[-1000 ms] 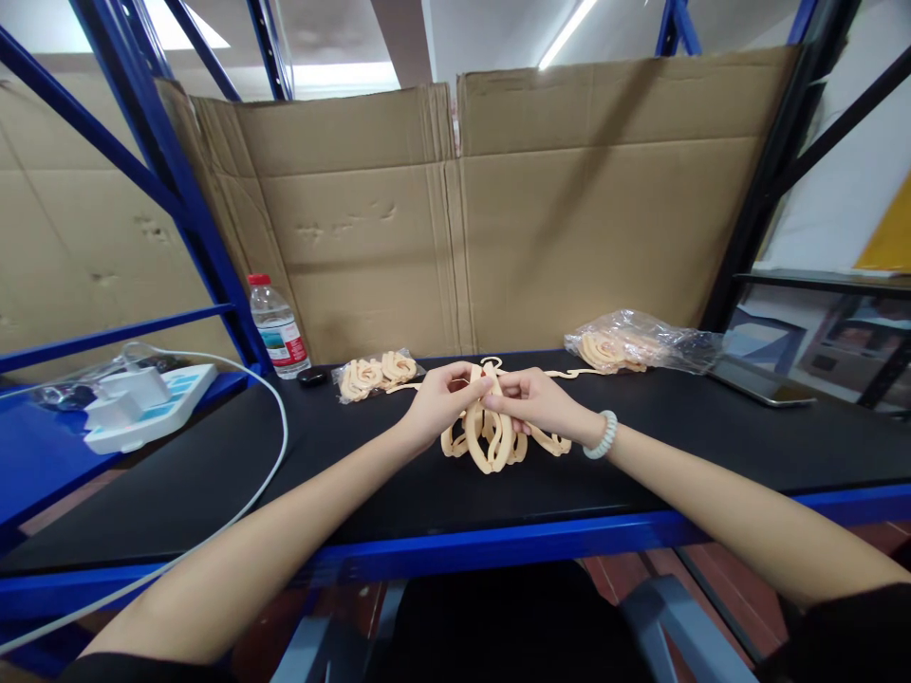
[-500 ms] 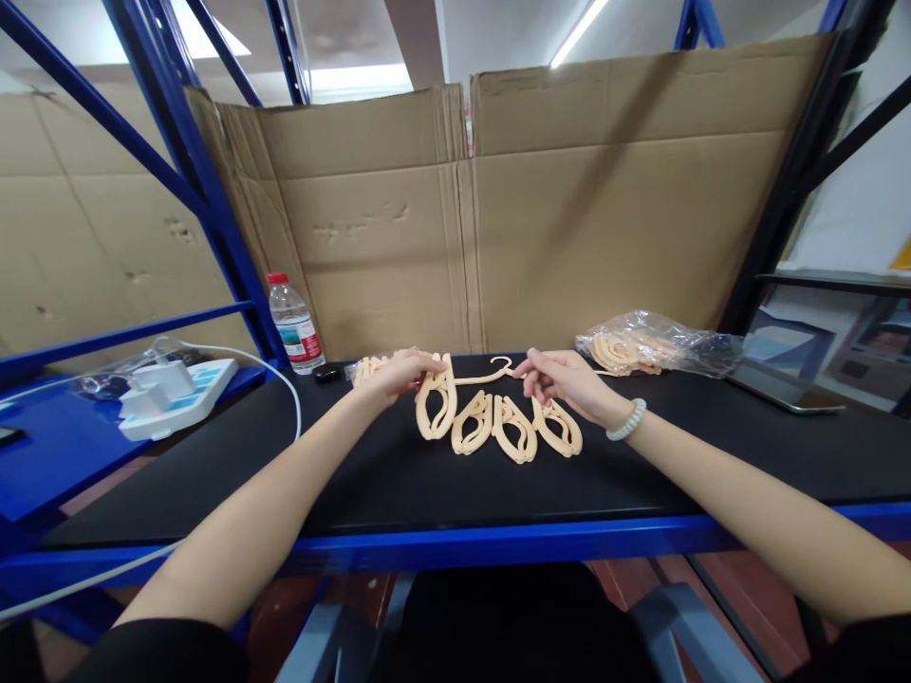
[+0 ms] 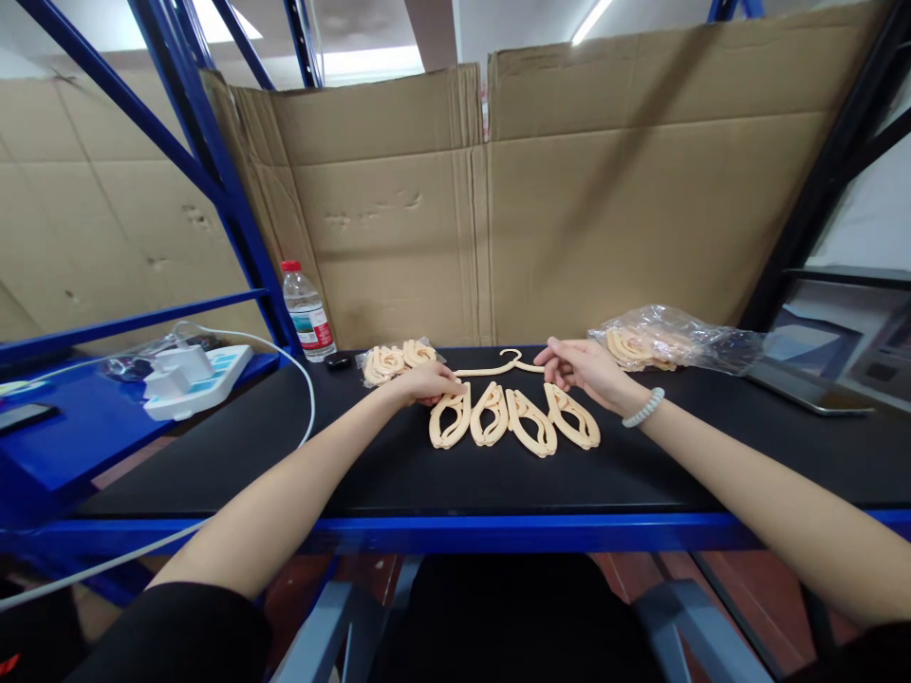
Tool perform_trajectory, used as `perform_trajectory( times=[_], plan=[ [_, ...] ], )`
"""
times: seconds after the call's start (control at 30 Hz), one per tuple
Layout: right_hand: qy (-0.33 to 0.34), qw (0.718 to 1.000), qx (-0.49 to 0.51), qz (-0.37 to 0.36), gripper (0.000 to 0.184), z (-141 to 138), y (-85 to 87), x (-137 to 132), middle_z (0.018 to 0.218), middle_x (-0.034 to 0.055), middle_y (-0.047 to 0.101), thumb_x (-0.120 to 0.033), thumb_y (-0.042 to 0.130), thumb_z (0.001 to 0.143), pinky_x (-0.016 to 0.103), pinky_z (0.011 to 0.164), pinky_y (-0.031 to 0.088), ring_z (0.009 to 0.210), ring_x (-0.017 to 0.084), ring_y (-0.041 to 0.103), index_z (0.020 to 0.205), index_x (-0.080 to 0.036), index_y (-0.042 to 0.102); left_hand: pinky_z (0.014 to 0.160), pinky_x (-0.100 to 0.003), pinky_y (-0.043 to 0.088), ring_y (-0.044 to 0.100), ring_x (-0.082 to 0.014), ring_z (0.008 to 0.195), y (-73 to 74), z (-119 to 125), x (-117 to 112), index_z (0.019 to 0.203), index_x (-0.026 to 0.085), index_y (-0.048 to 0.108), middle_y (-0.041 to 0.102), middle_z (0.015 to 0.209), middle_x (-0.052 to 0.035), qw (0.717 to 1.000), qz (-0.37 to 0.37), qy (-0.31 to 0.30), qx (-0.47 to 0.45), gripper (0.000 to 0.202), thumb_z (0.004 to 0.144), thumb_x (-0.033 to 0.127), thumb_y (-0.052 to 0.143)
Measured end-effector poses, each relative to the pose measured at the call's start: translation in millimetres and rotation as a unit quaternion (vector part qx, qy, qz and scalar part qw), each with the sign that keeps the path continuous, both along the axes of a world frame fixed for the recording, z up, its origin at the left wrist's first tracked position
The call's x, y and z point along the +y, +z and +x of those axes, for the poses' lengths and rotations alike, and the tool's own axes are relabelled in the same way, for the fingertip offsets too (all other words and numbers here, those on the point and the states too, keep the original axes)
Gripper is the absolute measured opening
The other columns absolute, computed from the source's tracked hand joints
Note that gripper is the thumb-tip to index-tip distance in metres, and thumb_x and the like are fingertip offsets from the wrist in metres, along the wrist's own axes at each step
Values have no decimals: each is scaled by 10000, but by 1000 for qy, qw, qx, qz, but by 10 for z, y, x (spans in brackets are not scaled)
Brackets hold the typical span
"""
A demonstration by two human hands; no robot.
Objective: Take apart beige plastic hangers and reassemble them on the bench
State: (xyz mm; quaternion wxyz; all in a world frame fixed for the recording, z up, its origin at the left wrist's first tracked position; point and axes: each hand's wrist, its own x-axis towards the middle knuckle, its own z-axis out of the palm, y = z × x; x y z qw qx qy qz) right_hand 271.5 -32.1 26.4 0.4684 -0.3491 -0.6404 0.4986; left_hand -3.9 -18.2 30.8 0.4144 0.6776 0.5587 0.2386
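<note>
Four would be a count, so several cream folding clothes hangers [image 3: 541,444] lie folded in a row on the black tabletop [image 3: 498,489], hooks not showing. My left hand [image 3: 429,381] pinches the top of the leftmost folded hanger [image 3: 436,429], which rests in line with the others. Behind the row lies an unfolded hanger [image 3: 488,372], its arms spread and its hook pointing up. Over that hanger's right end is my right hand [image 3: 580,368], fingers loosely bent and apart, gripping nothing visible. The rightmost folded hanger [image 3: 587,433] sits just below this hand.
Bagged hangers [image 3: 388,362] lie behind my left hand; a larger clear bag [image 3: 701,341] with hangers is at the back right. A water bottle [image 3: 309,327], a power strip [image 3: 220,378] with a cable, and a flat tablet-like device [image 3: 818,396] stand around. Cardboard [image 3: 399,218] walls the back.
My left hand has lowered the leftmost folded hanger into line with the row. My right hand stays near the unfolded hanger. The whole view has shifted slightly.
</note>
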Motion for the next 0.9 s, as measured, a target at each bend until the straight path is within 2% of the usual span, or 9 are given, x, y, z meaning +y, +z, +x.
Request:
perform_trajectory(
  times=[0.17, 0.3, 0.37, 0.47, 0.53, 0.63, 0.73, 0.8, 0.9],
  plan=[
    [-15, 1000, -11, 22, 449, 21, 30, -12, 591, 42, 607, -565, 602, 779, 238, 451, 369, 467, 83, 465, 755, -122, 673, 371, -216, 279, 449, -103, 332, -21, -10, -26, 689, 171, 639, 531, 404, 33, 998, 56, 13, 24, 242, 539, 281, 793],
    [-22, 993, -91, 71, 406, 89, 98, -1, 635, 49, 628, -533, 616, 777, 248, 506, 433, 541, 110, 531, 778, -132, 677, 469, -230, 344, 533, -134, 490, 44, 46, -103, 769, 177, 643, 611, 594, 3, 970, 221, 29, 93, 255, 573, 291, 758],
    [-17, 978, -164, 128, 376, 135, 132, -1, 691, 56, 649, -504, 601, 796, 267, 569, 470, 618, 135, 573, 785, -138, 683, 551, -244, 393, 577, -164, 616, 78, 111, -181, 835, 173, 653, 650, 736, -33, 947, 296, -4, 125, 250, 648, 328, 711],
    [-16, 941, -256, 223, 365, 197, 136, -51, 808, 65, 681, -475, 532, 852, 310, 670, 496, 729, 173, 611, 843, -148, 693, 737, -316, 458, 617, -223, 836, 85, 212, -363, 1009, 169, 637, 670, 957, -96, 918, 350, -104, 154, 306, 801, 388, 586],
    [-13, 915, -303, 265, 372, 222, 92, -132, 942, 80, 687, -467, 494, 881, 352, 763, 500, 843, 204, 626, 972, -159, 683, 928, -393, 410, 556, -276, 1088, 47, 251, -503, 1157, 174, 591, 624, 1162, -137, 885, 388, -167, 195, 414, 834, 432, 564],
    [4, 864, -378, 332, 475, 224, -33, -295, 1235, 129, 598, -493, 493, 886, 437, 979, 416, 1146, 265, 539, 1226, -175, 590, 1107, -501, 191, 322, -324, 1351, -62, 249, -671, 1362, 215, 444, 429, 1433, -139, 859, 387, -227, 248, 626, 835, 536, 545],
    [34, 816, -462, 346, 653, 187, -160, -432, 1461, 154, 386, -575, 473, 874, 501, 1096, 263, 1369, 315, 299, 1403, -193, 430, 1095, -621, 8, 161, -369, 1411, -177, 226, -734, 1450, 274, 306, 290, 1520, -106, 865, 352, -213, 288, 746, 821, 617, 512],
    [56, 801, -505, 316, 707, 152, -210, -485, 1525, 141, 266, -618, 408, 885, 535, 1106, 215, 1414, 335, 179, 1465, -224, 318, 1065, -667, -25, 109, -385, 1418, -223, 231, -736, 1475, 299, 233, 232, 1542, -91, 869, 334, -197, 308, 774, 826, 647, 473],
    [79, 790, -536, 286, 702, 101, -231, -519, 1556, 109, 171, -635, 319, 907, 563, 1105, 180, 1427, 346, 95, 1496, -269, 207, 1057, -682, -7, 69, -389, 1422, -236, 273, -735, 1484, 326, 183, 167, 1559, -64, 866, 316, -183, 342, 774, 834, 681, 411]
  ],
)
